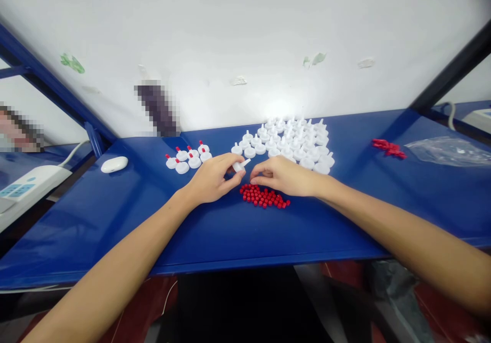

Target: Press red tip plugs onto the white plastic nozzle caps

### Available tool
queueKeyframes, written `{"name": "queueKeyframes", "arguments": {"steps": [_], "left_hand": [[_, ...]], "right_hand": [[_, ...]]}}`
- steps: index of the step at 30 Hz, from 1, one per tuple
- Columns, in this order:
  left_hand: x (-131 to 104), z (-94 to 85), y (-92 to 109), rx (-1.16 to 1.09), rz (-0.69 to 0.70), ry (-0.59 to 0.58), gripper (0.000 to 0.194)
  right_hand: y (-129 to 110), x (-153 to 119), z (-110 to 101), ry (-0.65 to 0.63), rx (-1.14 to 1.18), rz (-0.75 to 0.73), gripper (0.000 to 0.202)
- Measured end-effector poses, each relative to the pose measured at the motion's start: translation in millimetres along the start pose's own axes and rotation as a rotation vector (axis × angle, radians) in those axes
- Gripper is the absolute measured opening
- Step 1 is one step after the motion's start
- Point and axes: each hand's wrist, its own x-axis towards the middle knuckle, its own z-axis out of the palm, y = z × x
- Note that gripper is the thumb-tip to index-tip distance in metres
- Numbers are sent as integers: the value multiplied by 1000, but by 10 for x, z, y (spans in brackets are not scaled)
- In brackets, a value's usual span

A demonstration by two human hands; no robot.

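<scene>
head | l hand [213, 179]: grip pinched on wht conical-spout cap [238, 167] | r hand [286, 176]: grip curled by rd cylinders [264, 197], hold unclear

On the blue table [123, 199] we see a white rounded case [114, 165] at the left and crumpled clear plastic [448, 151] at the right. We find a power strip [34, 189] with a pale cable [73, 152] near the table's left edge, and green marks [72, 63] on the white wall [230, 20].
</scene>
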Motion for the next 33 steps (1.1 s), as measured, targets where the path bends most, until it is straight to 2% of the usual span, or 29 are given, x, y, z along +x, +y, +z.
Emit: {"name": "queueKeyframes", "arguments": {"steps": [10,17,24,33], "left_hand": [[8,0,1,-3,2,-8,26],[3,7,-7,-2,-7,-13,26],[5,-10,7,1,-41,-23,29],[12,-7,13,4,-17,-30,28]], "right_hand": [[52,29,13,64,-11,53,17],[64,22,25,76,-1,37,18],[71,56,39,189,-68,99,16],[-6,12,-32,57,-27,120,15]]}}
